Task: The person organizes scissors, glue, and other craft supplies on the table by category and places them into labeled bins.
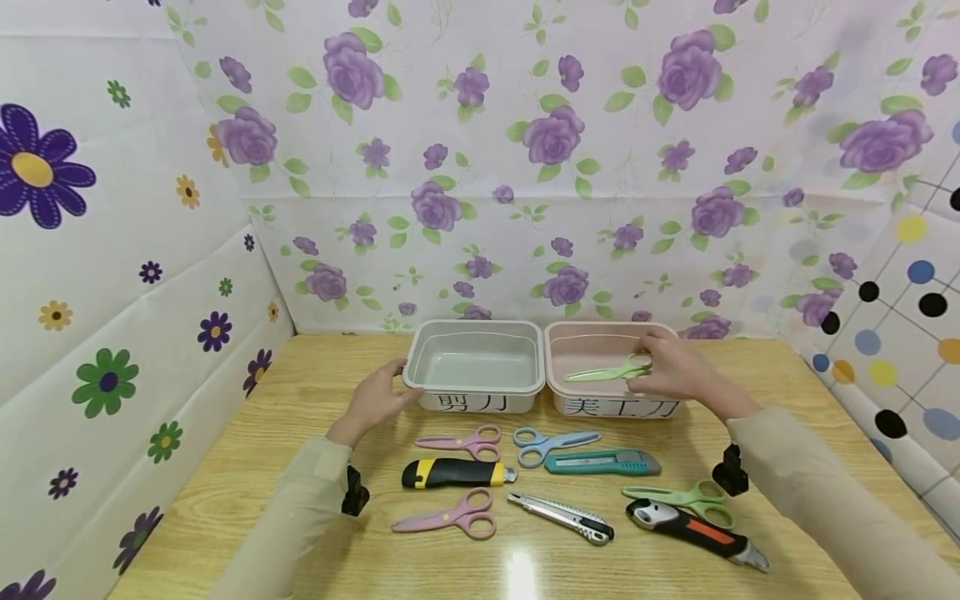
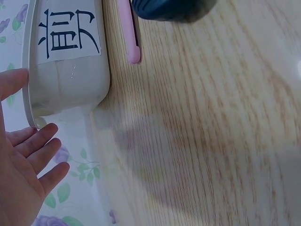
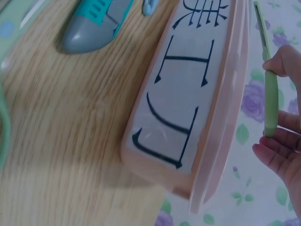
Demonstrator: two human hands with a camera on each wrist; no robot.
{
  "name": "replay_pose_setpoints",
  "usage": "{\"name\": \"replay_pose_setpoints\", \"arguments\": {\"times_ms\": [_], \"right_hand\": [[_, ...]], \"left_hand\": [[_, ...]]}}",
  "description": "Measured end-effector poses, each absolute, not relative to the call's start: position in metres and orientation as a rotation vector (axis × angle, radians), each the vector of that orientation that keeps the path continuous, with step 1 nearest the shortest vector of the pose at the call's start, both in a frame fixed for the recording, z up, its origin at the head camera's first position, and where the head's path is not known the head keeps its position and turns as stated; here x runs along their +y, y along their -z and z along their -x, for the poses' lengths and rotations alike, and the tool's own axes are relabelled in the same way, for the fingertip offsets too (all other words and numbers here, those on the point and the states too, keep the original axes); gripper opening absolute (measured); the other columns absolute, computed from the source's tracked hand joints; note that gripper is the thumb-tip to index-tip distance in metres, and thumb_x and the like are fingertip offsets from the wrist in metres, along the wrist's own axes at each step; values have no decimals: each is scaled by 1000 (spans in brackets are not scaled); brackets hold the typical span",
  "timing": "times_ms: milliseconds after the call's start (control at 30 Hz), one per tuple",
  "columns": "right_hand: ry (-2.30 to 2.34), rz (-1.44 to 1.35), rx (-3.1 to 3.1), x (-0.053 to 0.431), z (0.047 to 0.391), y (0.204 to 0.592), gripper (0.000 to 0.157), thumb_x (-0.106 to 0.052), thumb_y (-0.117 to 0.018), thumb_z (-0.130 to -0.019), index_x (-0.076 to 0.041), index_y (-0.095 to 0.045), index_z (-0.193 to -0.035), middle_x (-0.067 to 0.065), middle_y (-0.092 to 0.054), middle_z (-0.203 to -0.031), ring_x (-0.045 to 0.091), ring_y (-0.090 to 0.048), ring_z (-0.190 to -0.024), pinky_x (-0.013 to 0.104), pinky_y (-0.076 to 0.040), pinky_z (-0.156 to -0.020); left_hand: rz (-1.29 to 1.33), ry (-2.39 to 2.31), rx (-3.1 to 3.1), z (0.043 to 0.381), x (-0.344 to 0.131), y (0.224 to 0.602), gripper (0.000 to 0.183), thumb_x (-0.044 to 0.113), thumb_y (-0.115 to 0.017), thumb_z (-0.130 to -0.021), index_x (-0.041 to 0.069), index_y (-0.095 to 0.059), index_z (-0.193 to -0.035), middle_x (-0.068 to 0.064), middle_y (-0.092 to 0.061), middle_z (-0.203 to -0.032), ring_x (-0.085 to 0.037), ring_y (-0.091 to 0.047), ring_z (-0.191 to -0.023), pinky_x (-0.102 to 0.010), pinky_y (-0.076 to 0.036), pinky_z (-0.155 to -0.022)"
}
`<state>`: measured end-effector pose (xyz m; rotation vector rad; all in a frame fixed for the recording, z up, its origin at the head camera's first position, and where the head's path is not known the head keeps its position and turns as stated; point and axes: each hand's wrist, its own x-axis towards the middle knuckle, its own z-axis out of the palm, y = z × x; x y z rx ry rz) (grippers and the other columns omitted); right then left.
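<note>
My right hand [image 1: 670, 367] pinches a pair of green scissors [image 1: 611, 372] by the handles, over the pink bin [image 1: 552, 367]. In the right wrist view the scissors [image 3: 271, 101] appear edge-on between thumb and fingers, beyond the bin's rim [image 3: 225, 127]. My left hand [image 1: 378, 398] rests at the left end of the grey bin [image 1: 480, 385], with thumb and fingertips about its corner. The left wrist view shows those fingers [image 2: 40, 143] loosely extended near the rim, and the bin's labelled front [image 2: 70, 80].
Before the bins lie pink scissors [image 1: 448, 515], more pink scissors [image 1: 450, 443], blue scissors [image 1: 555, 442], and green scissors [image 1: 675, 497]. Among them are a yellow-black cutter [image 1: 453, 473], a teal cutter [image 1: 603, 462], a silver cutter [image 1: 558, 514] and an orange-black cutter [image 1: 697, 533]. Floral cloth [image 1: 480, 208] stands behind.
</note>
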<state>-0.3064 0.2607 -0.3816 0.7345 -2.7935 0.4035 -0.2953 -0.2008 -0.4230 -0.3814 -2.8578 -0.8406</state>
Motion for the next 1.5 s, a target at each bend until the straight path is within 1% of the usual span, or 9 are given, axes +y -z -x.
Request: {"name": "replay_pose_setpoints", "arguments": {"times_ms": [100,200,333,467,667,967,1133,1300,1500], "right_hand": [[-397,-748,-2767,255,309,381,45,-32,-73,-67,-2,-63,-98,15,-56,-101,32,-51,-97,47,-45,-78],[-351,-769,-2714,248,311,381,42,-34,-72,-65,-5,-65,-94,11,-59,-93,28,-54,-87,46,-45,-78],[-252,-778,-2653,238,316,381,40,-38,-71,-63,-8,-67,-89,4,-59,-83,20,-54,-71,39,-47,-69],[-214,-758,-2683,229,318,380,42,-41,-69,-64,-10,-66,-91,3,-56,-84,14,-51,-64,33,-45,-59],[-423,-784,-2797,219,317,377,41,-32,-69,-69,-4,-62,-99,8,-52,-93,13,-50,-65,30,-45,-57],[-540,-816,-2826,203,315,375,44,-32,-69,-71,-3,-60,-103,8,-50,-96,14,-53,-70,29,-47,-60],[-562,-822,-2816,194,318,377,42,-32,-69,-72,-5,-59,-102,8,-50,-97,13,-52,-68,29,-46,-60],[-613,-796,-2794,181,321,380,40,-31,-69,-70,-6,-59,-99,9,-49,-98,15,-52,-69,29,-46,-61],[-594,-748,-2752,162,323,384,50,-33,-73,-66,1,-60,-100,11,-49,-93,21,-50,-77,34,-47,-67]], "left_hand": [[384,835,-2856,295,-201,423,68,37,-63,-81,-4,-42,-131,-22,-54,-122,-39,-51,-110,-54,-40,-91],[382,830,-2854,296,-201,424,68,37,-63,-81,-4,-42,-131,-21,-55,-121,-38,-52,-110,-53,-40,-91],[375,825,-2855,297,-201,425,67,37,-63,-81,-3,-43,-130,-20,-56,-120,-37,-52,-109,-52,-41,-91],[371,827,-2862,296,-201,424,66,37,-64,-81,-2,-43,-130,-19,-56,-119,-37,-52,-110,-53,-41,-91],[392,832,-2838,293,-199,422,65,35,-63,-81,-5,-44,-129,-22,-56,-118,-40,-52,-108,-54,-41,-89],[392,812,-2844,294,-200,422,64,34,-63,-82,-5,-43,-129,-21,-57,-118,-40,-53,-108,-53,-42,-89],[385,808,-2856,295,-201,423,65,35,-64,-82,-4,-43,-130,-20,-56,-119,-38,-53,-109,-52,-42,-90],[388,837,-2845,294,-202,422,66,34,-65,-81,-4,-43,-130,-21,-57,-118,-39,-53,-108,-53,-42,-89],[395,840,-2847,294,-202,423,66,36,-64,-81,-4,-43,-130,-21,-57,-119,-39,-52,-109,-53,-41,-90]]}}
